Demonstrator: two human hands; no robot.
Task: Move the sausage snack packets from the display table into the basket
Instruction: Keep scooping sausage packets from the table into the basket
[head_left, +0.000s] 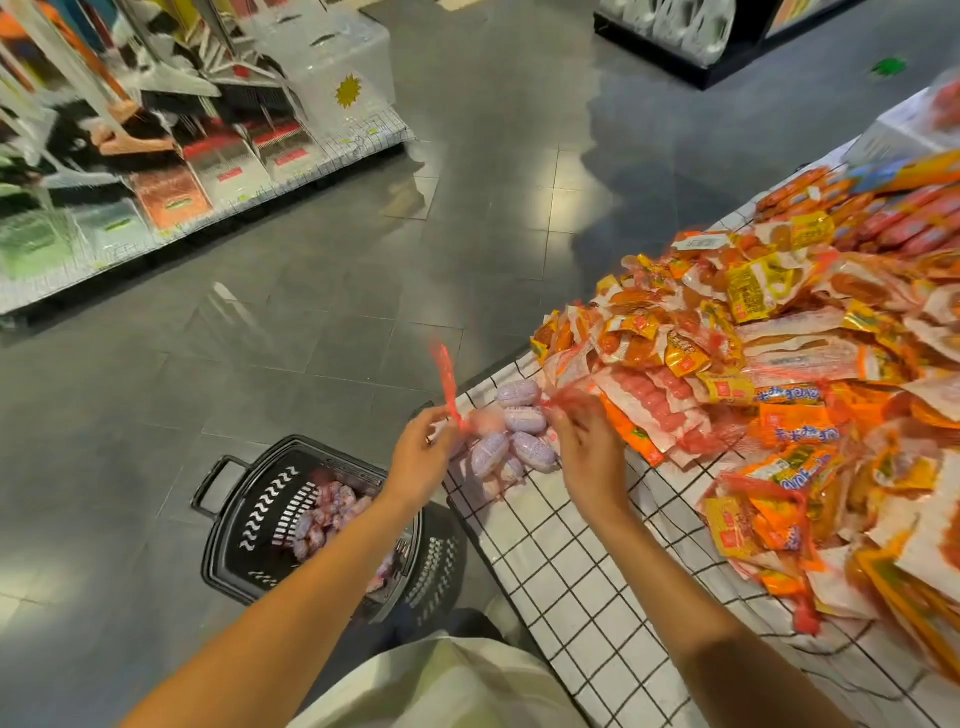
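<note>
A red net bag of pale pink sausage snack packets (511, 439) lies at the near-left corner of the white grid-patterned display table (561, 566). My left hand (421, 457) pinches the red net end at the bag's left side. On the bag's right, my right hand (587, 447) grips the other red net end. The black plastic basket (244, 514) stands on the floor below and left of the table corner, with similar pink packets (327, 514) inside it. My left forearm crosses over the basket's right part.
A heap of orange, red and yellow snack packets (779, 364) covers the table to the right. A low display shelf with brushes and boxed goods (182, 171) runs along the left. Grey tiled floor (389, 234) lies between. A dark shelf base (701, 47) stands at the back.
</note>
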